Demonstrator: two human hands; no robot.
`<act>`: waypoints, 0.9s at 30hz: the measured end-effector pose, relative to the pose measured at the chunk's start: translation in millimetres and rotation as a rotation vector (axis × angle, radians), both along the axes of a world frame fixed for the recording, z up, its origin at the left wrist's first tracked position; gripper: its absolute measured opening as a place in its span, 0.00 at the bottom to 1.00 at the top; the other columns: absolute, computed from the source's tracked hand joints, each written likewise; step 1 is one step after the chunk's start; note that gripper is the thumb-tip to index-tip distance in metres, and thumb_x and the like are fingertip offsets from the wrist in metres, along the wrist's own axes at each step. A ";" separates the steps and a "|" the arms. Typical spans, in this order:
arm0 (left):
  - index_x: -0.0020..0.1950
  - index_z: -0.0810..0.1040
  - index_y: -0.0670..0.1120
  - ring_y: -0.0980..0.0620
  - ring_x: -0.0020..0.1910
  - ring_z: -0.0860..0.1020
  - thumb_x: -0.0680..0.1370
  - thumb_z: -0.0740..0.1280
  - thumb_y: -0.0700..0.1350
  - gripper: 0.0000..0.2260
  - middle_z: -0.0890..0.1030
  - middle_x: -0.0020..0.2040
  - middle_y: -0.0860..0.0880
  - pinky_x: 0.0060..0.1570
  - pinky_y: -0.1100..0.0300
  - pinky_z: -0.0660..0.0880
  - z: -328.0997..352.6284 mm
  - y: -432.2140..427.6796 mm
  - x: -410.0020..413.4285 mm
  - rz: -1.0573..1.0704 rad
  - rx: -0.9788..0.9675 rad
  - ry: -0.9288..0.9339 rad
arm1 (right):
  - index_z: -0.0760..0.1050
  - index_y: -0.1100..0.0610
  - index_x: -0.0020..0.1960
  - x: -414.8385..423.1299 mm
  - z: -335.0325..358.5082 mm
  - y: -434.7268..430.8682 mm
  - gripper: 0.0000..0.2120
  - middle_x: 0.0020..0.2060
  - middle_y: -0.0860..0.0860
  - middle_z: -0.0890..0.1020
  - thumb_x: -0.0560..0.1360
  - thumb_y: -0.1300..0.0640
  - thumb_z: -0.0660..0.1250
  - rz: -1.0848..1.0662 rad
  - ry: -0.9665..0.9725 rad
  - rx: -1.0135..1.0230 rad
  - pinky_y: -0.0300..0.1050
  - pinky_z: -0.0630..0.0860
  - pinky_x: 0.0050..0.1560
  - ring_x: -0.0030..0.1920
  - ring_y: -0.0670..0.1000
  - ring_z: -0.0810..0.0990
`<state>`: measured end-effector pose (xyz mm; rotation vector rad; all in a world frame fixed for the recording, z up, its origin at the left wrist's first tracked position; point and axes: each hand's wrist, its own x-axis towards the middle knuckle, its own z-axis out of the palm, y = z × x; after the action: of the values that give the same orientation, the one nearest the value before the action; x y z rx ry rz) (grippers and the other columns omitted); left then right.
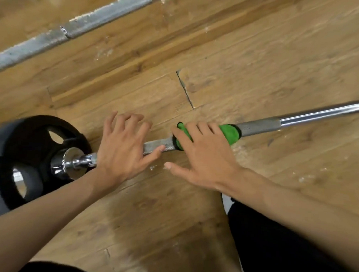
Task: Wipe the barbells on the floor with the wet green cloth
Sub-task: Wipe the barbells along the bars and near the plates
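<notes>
Barbells number two on the wooden floor (pixel 258 57): the far barbell (pixel 87 24) lies dull and speckled across the upper left; the near barbell (pixel 258 126) runs from one black weight plate (pixel 21 142) at the left to the right edge; one green cloth (pixel 230 133) is wrapped round its knurled shaft; the right hand (pixel 204 157) lies on that cloth, four fingers curled over it, thumb stretched apart; the left hand (pixel 121 146) is spread over the shaft near the plate, fingers apart, holding nothing.

Scuffed wood-plank floor (pixel 258 57), white flecks.
</notes>
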<state>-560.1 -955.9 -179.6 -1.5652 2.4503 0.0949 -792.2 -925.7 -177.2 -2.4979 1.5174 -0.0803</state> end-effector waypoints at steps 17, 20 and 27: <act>0.65 0.78 0.43 0.36 0.63 0.74 0.80 0.51 0.72 0.36 0.78 0.65 0.40 0.69 0.34 0.62 -5.8 56.9 -3.7 -0.051 -0.038 0.026 | 0.80 0.57 0.50 -7.2 2.6 35.6 0.30 0.41 0.57 0.81 0.76 0.31 0.55 -0.156 0.018 0.047 0.53 0.70 0.44 0.41 0.60 0.79; 0.65 0.78 0.43 0.36 0.63 0.73 0.78 0.51 0.72 0.37 0.78 0.65 0.39 0.70 0.34 0.61 -6.2 58.0 -3.2 -0.036 -0.031 0.021 | 0.80 0.58 0.54 17.0 -1.0 36.2 0.30 0.45 0.58 0.82 0.77 0.33 0.56 -0.071 0.009 0.072 0.54 0.71 0.46 0.43 0.60 0.80; 0.60 0.79 0.42 0.36 0.62 0.73 0.78 0.50 0.74 0.38 0.79 0.63 0.40 0.69 0.35 0.62 -6.0 54.0 -6.5 -0.002 -0.006 -0.026 | 0.82 0.56 0.57 10.5 -7.8 35.7 0.26 0.49 0.56 0.83 0.80 0.36 0.56 -0.080 -0.015 0.056 0.54 0.68 0.47 0.46 0.60 0.80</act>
<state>-566.6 -901.9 -185.6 -1.5559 2.4344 0.0664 -781.7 -890.0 -185.1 -2.3875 1.5912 -0.0685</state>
